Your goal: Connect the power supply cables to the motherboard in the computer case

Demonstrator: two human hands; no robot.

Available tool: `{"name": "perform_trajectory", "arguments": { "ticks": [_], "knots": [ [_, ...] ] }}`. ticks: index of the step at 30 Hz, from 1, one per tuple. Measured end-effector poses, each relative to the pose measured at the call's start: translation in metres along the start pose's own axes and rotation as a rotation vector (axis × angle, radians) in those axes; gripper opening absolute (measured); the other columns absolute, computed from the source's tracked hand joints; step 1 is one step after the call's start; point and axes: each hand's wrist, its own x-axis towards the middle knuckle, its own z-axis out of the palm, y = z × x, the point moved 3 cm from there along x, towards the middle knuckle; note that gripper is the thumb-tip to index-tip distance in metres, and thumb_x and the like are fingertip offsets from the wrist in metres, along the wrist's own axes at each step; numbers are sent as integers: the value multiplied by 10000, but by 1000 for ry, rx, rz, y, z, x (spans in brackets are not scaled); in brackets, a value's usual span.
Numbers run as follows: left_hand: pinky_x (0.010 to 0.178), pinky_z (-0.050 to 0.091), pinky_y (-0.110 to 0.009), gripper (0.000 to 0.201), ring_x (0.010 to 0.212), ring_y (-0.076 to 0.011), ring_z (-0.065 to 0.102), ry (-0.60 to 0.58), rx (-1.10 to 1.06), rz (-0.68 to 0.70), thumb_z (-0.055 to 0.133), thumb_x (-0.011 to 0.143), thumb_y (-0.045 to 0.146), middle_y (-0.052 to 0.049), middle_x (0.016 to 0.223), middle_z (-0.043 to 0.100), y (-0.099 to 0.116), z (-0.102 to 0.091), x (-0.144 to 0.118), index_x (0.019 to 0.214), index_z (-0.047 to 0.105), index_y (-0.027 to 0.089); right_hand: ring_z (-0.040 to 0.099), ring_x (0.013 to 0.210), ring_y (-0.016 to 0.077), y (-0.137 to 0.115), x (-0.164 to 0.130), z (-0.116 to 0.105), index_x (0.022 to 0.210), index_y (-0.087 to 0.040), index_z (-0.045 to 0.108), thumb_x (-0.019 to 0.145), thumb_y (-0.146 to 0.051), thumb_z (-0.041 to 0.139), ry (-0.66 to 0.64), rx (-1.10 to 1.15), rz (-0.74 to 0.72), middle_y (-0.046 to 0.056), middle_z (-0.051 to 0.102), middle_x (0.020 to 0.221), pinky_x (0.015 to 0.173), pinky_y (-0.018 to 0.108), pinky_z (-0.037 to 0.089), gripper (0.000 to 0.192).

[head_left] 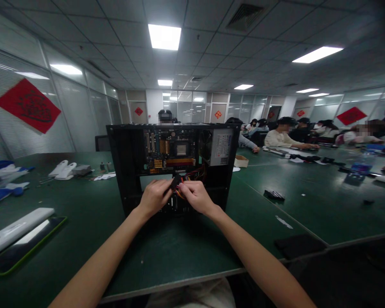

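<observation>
An open black computer case (pixel 125 171) stands upright on the green table (pixel 167 252) in front of me. Inside it I see a motherboard (pixel 170 152) and a power supply (pixel 221 146) at the upper right. A bundle of red, yellow and black cables (pixel 197 174) hangs from the power supply. My left hand (pixel 154 196) and my right hand (pixel 196 195) meet at the case's lower opening, both pinching a black cable connector (pixel 176 182) between the fingertips.
A white device on a dark green-edged pad (pixel 19 239) lies at the near left. White and blue items (pixel 6 179) sit at the far left. Small black parts (pixel 274 195) and a black pad (pixel 298 246) lie to the right. Several people sit at tables at the back right.
</observation>
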Motion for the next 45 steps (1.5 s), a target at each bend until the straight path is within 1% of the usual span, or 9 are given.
{"name": "perform_trajectory", "arguments": {
  "ticks": [5,11,18,22,28,32,35,39,45],
  "knots": [
    [798,486,-343,314,878,-206,656,2,-69,-23,448,970,261,-90,954,705,0,0,-1,1214,615,155,458,555,128,-1,1,3,572,-193,456,998,-424,368,-10,-55,-8,4,483,584,583,283,303,493],
    [943,495,-368,424,1104,-228,637,100,-232,-50,513,937,265,-123,1229,662,-2,2,-3,1349,529,170,473,582,135,0,-2,3,592,-190,501,1005,-413,351,-18,-128,-26,18,502,613,596,281,318,493],
    [822,523,-324,233,926,-206,669,40,-414,-162,518,907,221,-84,1013,717,1,-6,4,1073,676,174,544,662,152,-1,-4,3,747,-188,601,975,-429,449,-2,-155,-35,38,603,727,637,272,369,365],
    [715,496,-289,201,859,-208,669,0,-218,-208,494,883,195,-76,938,716,0,-1,1,959,679,181,605,744,176,-4,-7,9,903,-186,637,910,-439,577,-33,-265,-63,60,666,847,663,266,400,260],
    [534,393,-281,219,654,-240,677,-100,157,-256,532,845,317,-89,749,730,-20,15,-3,808,701,183,581,643,185,19,9,20,838,-161,652,971,-395,444,-153,-567,-230,97,663,766,585,284,333,341],
    [531,372,-270,330,643,-230,681,-117,180,-311,466,903,376,-90,726,733,-31,15,2,799,717,188,590,679,184,38,39,20,855,-161,647,972,-386,469,-183,-498,-117,94,671,783,599,270,321,310],
    [555,408,-277,333,667,-234,685,-97,50,-397,490,907,441,-68,742,733,-36,10,8,902,720,201,584,705,166,43,56,17,873,-174,652,954,-370,516,-184,-296,2,55,674,798,610,249,321,252],
    [584,468,-268,362,643,-186,666,-25,-389,-454,551,885,491,-38,768,724,-46,-4,27,1020,679,180,497,620,128,42,71,10,725,-158,615,923,-399,541,-75,7,140,-10,575,648,575,233,305,320],
    [716,545,-309,384,789,-212,690,-32,-845,-481,684,787,445,-71,899,743,-63,-20,72,1011,678,133,436,599,113,37,89,1,708,-167,568,914,-464,530,23,229,119,-30,486,617,564,228,311,363]
  ]
}}
